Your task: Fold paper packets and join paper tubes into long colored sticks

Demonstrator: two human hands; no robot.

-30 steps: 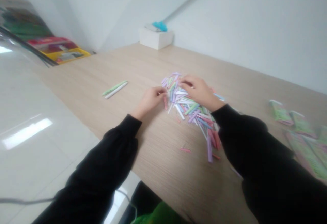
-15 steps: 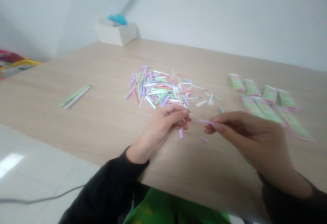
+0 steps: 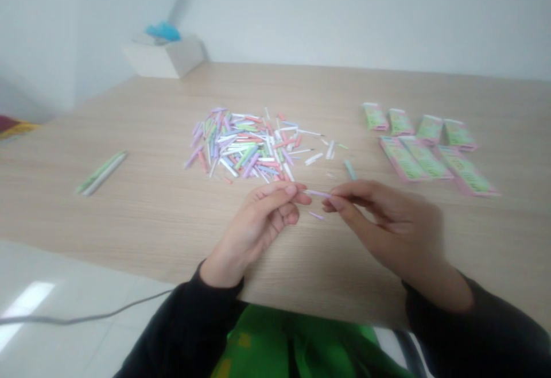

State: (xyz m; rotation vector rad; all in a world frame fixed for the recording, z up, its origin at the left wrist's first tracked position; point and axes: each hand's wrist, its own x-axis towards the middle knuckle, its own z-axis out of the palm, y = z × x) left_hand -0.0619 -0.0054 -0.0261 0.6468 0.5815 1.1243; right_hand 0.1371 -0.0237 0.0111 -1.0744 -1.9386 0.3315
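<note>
My left hand (image 3: 264, 214) pinches a thin white stick (image 3: 306, 191) between thumb and forefinger, its other fingers loosely curled. Facing it, my right hand (image 3: 390, 220) has a slim light-purple tube (image 3: 319, 193) between thumb and fingertips. Stick and tube are in line and appear to meet; how far one goes into the other is too blurred to tell. Just below them a small purple piece (image 3: 316, 215) lies on the wooden table (image 3: 181, 228). Behind my left hand spreads a pile of small pastel tubes and thin white sticks (image 3: 243, 145), some sticks dark-tipped.
Several green-and-pink packets (image 3: 467, 171) lie in two rows at the right. A green and a white rod (image 3: 102, 172) lie side by side at the left. A white box (image 3: 166, 59) with something blue on it stands at the back. A teal tube (image 3: 350, 169) lies near my right hand.
My hands have come together, closing the gap between the white stick and the purple tube. The view has turned slightly right, so the table's things appear further left.
</note>
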